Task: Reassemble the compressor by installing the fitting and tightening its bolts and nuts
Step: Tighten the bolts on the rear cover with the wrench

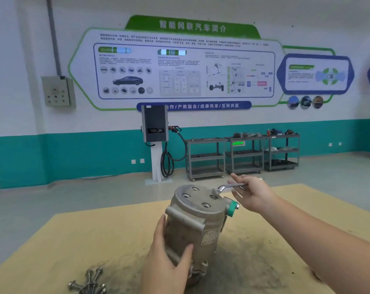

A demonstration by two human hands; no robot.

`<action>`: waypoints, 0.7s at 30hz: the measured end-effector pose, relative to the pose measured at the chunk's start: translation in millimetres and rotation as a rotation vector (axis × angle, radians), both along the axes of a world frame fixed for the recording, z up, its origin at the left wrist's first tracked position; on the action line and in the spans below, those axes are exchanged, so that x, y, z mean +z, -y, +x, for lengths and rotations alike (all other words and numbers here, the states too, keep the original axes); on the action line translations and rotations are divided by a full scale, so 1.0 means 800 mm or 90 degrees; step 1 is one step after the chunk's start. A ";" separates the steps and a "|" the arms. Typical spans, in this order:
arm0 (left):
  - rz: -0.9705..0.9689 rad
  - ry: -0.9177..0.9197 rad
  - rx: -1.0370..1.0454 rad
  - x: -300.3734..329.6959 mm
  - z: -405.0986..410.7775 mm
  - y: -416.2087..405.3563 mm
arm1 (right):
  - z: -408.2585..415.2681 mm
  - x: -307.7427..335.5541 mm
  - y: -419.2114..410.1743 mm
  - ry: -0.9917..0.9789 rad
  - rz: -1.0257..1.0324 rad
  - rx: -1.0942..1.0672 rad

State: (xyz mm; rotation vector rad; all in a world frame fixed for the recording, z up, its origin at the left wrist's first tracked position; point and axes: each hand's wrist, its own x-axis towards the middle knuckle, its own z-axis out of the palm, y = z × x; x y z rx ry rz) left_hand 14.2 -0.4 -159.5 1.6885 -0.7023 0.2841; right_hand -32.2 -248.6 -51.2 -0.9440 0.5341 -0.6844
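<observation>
We are observing the compressor standing on end at lower centre of the frame, on the tan worktop, its flat end plate facing up. The left hand is gripping the near side of the housing, thumb lying across the front and the remaining fingers wrapped round the left flank; we are judging this as a brace against the turning force of the tool. The right hand, right of centre, is holding the handle of a wrench, with the fingers curled loosely around the shaft and the index finger extended. The wrench's ring end is sitting over a bolt at the right edge of the end plate, so we are taking the current step to be tightening that bolt. Three other holes in the plate are appearing unfilled. The green-capped fitting is projecting from the housing's right side, just below the wrench. Loose bolts are lying in a cluster at lower left of the frame, well apart from the compressor, presumably awaiting installation.
</observation>
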 end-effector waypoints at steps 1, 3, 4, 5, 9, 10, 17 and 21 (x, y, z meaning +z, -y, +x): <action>-0.036 -0.002 -0.004 -0.004 0.000 0.000 | -0.011 -0.008 -0.001 0.031 0.013 0.001; -0.121 -0.012 -0.024 -0.010 0.001 0.002 | -0.037 -0.019 -0.011 0.075 0.013 -0.001; -0.175 -0.020 -0.048 -0.011 -0.001 0.002 | -0.049 -0.025 -0.018 0.091 0.001 0.001; -0.232 -0.037 -0.072 -0.010 -0.002 0.002 | -0.061 -0.032 -0.024 0.102 -0.017 0.008; -0.289 -0.060 -0.093 -0.018 0.002 0.003 | -0.093 -0.051 -0.053 0.132 -0.146 0.024; -0.234 -0.066 -0.097 -0.023 0.002 0.004 | -0.099 -0.053 -0.063 0.136 -0.205 -0.003; 0.019 -0.036 0.039 -0.028 -0.010 0.010 | -0.128 -0.056 -0.122 0.074 -0.818 -0.043; 0.062 -0.029 0.056 -0.027 -0.007 0.010 | -0.101 -0.020 -0.158 -0.055 -1.264 -0.055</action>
